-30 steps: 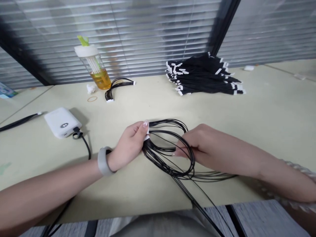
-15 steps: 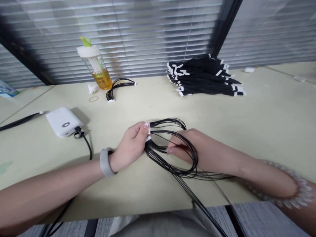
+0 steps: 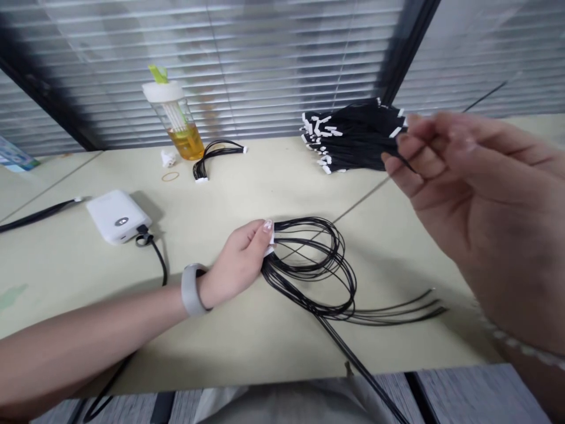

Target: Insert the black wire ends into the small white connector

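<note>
Lying at the left of the table [image 3: 247, 197], a black cable [image 3: 39, 215] with a white end is seen, followed by a white power bank [image 3: 115, 219] into which a black lead [image 3: 159, 259] is plugged. Behind these, a bottle [image 3: 185, 143] of amber liquid is placed just beside a short black harness [image 3: 210, 156]. Nearer the front, white connectors [image 3: 269, 250] are gripped by the left hand [image 3: 238, 250], with the thumb pressed over them. From that grip, black wires [image 3: 304, 303] are spread to the right in loops, near the left hand and well apart from the right one; some strands are led down over the front edge. Farther back, a pile of black cables [image 3: 353, 141] with white ends is stacked by the blinds. At the right, a thin black strand [image 3: 485, 96] appears to be pinched in the fingers of the right hand [image 3: 435, 144], held up above the table; whether it is joined to the loops cannot be told. The looping can be judged partly done, whereas the loose tails [image 3: 406, 322], on which no connector can be made out, are left ungathered.
</note>
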Demonstrator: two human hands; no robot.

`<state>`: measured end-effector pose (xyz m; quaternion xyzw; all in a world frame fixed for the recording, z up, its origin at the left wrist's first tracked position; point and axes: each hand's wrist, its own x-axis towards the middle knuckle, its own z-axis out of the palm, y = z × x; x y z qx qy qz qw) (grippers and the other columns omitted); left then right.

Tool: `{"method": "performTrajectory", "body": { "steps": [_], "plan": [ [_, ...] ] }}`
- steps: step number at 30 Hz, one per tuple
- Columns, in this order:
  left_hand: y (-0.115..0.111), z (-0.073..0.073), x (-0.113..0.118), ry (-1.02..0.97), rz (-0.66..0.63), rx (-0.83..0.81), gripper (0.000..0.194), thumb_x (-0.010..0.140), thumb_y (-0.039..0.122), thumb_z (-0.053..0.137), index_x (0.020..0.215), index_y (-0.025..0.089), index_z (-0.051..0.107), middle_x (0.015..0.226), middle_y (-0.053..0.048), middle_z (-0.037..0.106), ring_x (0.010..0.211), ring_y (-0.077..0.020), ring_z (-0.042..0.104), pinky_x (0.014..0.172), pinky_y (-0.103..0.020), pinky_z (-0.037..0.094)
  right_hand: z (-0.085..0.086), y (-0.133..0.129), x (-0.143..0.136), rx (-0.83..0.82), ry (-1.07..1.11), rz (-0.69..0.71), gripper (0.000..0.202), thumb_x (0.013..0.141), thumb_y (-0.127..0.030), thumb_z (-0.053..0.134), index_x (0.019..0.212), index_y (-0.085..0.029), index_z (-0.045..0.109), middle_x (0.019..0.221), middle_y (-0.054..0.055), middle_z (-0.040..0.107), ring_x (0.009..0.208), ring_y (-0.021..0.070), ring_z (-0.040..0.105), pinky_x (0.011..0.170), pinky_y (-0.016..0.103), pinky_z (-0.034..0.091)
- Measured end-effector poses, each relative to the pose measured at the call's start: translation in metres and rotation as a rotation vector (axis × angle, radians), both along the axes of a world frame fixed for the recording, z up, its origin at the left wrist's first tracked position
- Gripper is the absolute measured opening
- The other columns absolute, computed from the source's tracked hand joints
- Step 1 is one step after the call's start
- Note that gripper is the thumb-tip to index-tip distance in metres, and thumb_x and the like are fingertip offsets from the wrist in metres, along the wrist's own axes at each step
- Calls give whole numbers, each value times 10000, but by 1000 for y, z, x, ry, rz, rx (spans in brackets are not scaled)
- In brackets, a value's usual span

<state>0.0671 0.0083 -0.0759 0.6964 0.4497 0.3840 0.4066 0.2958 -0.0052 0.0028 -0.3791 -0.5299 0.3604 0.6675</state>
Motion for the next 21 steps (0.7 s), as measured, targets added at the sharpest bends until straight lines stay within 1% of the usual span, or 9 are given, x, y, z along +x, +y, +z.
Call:
{"method": "performTrajectory", "body": {
  "steps": [2,3,4,5,7,8,10,14,21],
  "plan": [
    [-1,0,0,11,-20,10,404,935,452,344,638,180,380,596,36,366,538,-97,322,497,-222,305,-2,1,-3,-45,43,9,177,860,-84,489,830,-226,591,744,-9,597,584,65,539,579,245,469],
    [-2,1,1,17,-26,16,401,937,449,341,642,180,381,600,35,370,542,-97,325,501,-222,307,-5,1,-6,-70,-13,24,162,861,-102,489,888,-240,570,655,-32,566,495,61,475,492,226,417],
    [-2,1,1,23,-28,21,397,938,445,340,647,180,382,604,35,373,546,-98,328,505,-222,309,-9,0,-8,-97,-115,57,152,856,-128,506,939,-246,556,605,-45,555,458,66,443,446,218,372],
    [-3,1,1,31,-28,26,391,939,440,341,649,180,380,607,36,373,549,-98,330,508,-223,310,-13,0,-10,-110,-247,100,144,842,-160,537,960,-240,556,594,-46,568,460,74,449,434,215,352],
    [-3,2,1,46,-28,39,381,940,425,341,650,181,372,613,37,368,554,-99,329,511,-224,309,-23,-2,-17,-122,-533,171,39,807,-206,590,845,-202,595,622,-31,602,530,89,501,478,215,379],
    [-4,2,1,52,-30,51,375,941,416,342,649,182,368,614,37,364,555,-100,326,511,-224,308,-27,-3,-20,-131,-651,194,49,803,-221,594,769,-186,601,632,-26,606,561,92,514,507,214,392],
    [-5,3,0,62,-37,81,363,941,394,345,646,183,361,612,39,352,556,-100,318,510,-222,303,-34,-5,-27,-141,-802,212,163,825,-249,565,684,-171,591,620,-26,589,575,90,505,533,210,389],
    [-6,2,0,86,-49,136,339,945,345,349,647,182,359,609,42,348,558,-98,314,509,-217,297,-40,-4,-33,-166,-911,238,261,870,-315,505,669,-165,577,589,-35,547,553,81,454,519,212,347],
    [-11,1,-1,141,-79,241,318,950,303,350,657,181,360,596,49,344,544,-91,310,499,-210,288,-41,-4,-35,-161,-928,276,306,872,-320,511,615,-160,555,548,-53,510,531,59,413,512,207,314]
  ]
}}
